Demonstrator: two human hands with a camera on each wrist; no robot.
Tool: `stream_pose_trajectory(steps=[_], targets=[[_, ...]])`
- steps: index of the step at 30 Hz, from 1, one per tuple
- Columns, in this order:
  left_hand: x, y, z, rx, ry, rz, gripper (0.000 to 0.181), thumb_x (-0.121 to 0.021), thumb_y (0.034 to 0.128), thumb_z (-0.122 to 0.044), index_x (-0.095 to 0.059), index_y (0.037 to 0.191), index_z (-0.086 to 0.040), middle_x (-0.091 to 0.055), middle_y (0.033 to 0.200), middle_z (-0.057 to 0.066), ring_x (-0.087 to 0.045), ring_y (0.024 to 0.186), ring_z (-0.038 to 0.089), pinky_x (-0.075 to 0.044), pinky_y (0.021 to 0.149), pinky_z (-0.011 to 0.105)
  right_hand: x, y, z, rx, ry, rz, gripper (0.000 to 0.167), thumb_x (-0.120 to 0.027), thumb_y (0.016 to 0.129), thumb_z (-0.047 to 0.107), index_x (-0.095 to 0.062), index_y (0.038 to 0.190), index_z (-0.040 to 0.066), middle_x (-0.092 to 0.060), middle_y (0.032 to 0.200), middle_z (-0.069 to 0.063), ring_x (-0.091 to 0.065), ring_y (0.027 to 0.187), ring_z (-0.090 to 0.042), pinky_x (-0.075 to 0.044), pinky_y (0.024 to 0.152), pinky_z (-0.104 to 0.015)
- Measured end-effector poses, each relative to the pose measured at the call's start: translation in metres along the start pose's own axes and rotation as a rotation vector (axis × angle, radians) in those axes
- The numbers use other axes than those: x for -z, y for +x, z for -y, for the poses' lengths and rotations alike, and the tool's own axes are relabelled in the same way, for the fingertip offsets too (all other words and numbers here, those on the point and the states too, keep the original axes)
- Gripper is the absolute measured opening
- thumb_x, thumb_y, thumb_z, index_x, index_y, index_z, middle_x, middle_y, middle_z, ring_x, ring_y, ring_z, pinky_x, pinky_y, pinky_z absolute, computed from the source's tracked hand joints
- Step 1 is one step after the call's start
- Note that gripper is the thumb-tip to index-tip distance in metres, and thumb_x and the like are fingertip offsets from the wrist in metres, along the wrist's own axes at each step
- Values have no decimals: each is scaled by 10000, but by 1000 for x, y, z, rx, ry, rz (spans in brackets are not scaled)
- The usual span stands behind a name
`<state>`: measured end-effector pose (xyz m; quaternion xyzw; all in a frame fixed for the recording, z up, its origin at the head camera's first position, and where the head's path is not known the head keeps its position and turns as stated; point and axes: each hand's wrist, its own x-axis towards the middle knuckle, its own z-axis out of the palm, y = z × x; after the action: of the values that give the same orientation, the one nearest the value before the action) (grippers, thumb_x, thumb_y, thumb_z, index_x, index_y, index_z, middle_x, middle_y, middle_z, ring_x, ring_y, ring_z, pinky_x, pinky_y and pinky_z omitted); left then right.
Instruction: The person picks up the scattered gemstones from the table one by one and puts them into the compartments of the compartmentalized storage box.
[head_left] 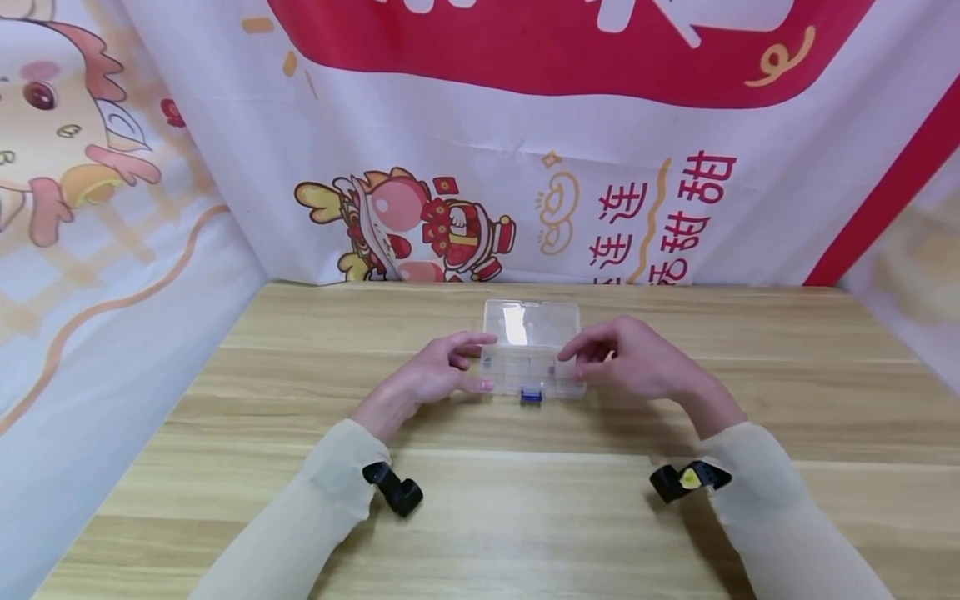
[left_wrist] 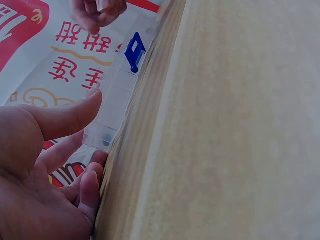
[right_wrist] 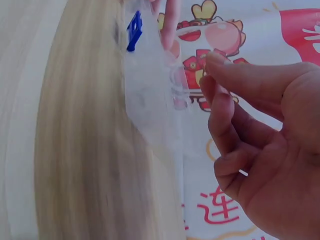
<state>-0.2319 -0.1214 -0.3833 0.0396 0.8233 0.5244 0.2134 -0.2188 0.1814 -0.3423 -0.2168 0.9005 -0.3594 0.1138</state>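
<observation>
A clear plastic compartment box [head_left: 517,379] lies on the table with its clear lid [head_left: 543,321] raised at the back. A blue latch [head_left: 531,397] sits at its front edge. Small dark pieces lie in the left and right end compartments; their kind is too small to tell. My left hand [head_left: 438,367] holds the box's left end, thumb at the front corner and fingers toward the back. Over the right end, my right hand [head_left: 637,358] has bent fingers, with thumb and index tips close together in the right wrist view. Whether something tiny is between them is not visible.
The wooden table [head_left: 495,500] extends around the box on all sides. Behind it hangs a printed white and red cloth [head_left: 480,125], with more cloth at the left and right. Black camera mounts [head_left: 393,490] are strapped over both sleeves.
</observation>
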Motion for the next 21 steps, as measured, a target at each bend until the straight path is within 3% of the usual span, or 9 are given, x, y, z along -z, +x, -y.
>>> stream_pose_trajectory(steps=[6,13,21], targets=[[0,-1,0,2,-6,1,707,-856,864,-127,-604,1478,-370,-536,1538,4,-475,1296,266,-410,1107,452,14,-19,-13,52,30,78,211,-771,953,115,-795,1162,102,-759,971,-28,-668,885,-197,-561,782,-280],[1,-2,-1,2,-5,6,709,-860,856,-127,-609,1469,-380,-538,1527,-8,-475,1285,260,-413,1084,427,29,-47,-33,49,82,157,215,-787,954,175,-784,1157,105,-766,976,-40,-684,881,-166,-562,787,-268],[1,-1,-1,2,-5,7,704,-856,863,-118,-610,1470,-376,-538,1531,-1,-474,1274,260,-409,1083,427,33,-70,-60,38,189,339,251,-791,928,121,-764,1176,92,-774,1021,-104,-711,906,-173,-592,794,-276]])
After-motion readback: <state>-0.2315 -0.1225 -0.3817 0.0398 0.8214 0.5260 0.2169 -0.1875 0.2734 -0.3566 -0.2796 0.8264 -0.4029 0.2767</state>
